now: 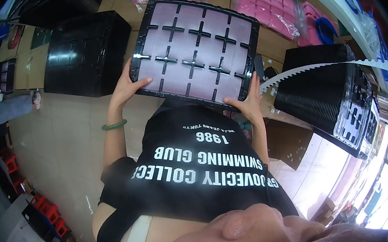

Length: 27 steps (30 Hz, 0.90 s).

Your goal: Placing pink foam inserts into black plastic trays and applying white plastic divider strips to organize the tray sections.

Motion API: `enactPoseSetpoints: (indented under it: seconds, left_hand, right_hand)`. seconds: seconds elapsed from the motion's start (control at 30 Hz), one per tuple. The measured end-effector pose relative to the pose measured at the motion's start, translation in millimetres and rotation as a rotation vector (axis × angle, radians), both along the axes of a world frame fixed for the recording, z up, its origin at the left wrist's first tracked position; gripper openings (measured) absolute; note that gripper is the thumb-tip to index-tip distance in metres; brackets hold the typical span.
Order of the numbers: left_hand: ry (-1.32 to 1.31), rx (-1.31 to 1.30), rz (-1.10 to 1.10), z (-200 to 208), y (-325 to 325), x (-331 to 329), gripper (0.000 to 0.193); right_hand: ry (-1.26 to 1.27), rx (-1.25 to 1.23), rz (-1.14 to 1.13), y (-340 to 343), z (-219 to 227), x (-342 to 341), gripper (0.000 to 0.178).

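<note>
Out in front of my body I hold a rectangular black plastic tray (193, 65) with a raised rim and several cross-shaped black ridges. Pale purple-pink flat areas show between the ridges. My left hand (128, 88) grips the tray's near left corner, its thumb lying over the rim. At the near right corner my right hand (249, 102) is closed on the edge, with its thumb on the near side. Fingers under the tray are mostly hidden. The tray tilts slightly, its right side nearer to me.
A tall black stack of trays (86, 56) stands on the left, another black stack (320, 92) on the right. Pink blocks in clear plastic (264, 3) lie beyond on cardboard. A white toothed strip (331, 68) arches at right. Another person (8, 111) is far left, near red stools (49, 211).
</note>
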State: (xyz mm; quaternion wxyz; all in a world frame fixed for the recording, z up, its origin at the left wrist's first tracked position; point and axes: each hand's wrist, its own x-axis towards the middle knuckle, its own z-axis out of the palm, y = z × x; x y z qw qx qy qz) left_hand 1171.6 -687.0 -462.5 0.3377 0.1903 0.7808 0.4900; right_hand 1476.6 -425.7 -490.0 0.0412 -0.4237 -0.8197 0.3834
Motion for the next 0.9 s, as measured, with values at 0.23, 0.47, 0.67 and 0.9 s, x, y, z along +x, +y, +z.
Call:
enactPoseSetpoints:
  seconds: [0.23, 0.47, 0.67, 0.9]
  left_hand:
    - [0.044, -0.051, -0.027, -9, -13, -3, 0.116]
    - [-0.062, 0.0, -0.011, -2, -5, 1, 0.114]
    - [0.049, -0.049, 0.116, -24, 18, -23, 0.122]
    - [0.321, -0.006, -0.003, -22, 114, -97, 0.095]
  right_hand:
    - [-0.014, 0.021, -0.006, 1, 4, -2, 0.147]
    - [0.025, 0.037, -0.01, 1, 2, -1, 0.149]
    - [0.051, 0.079, 0.03, 24, 10, -13, 0.149]
    - [0.37, 0.071, -0.226, 123, -16, -80, 0.107]
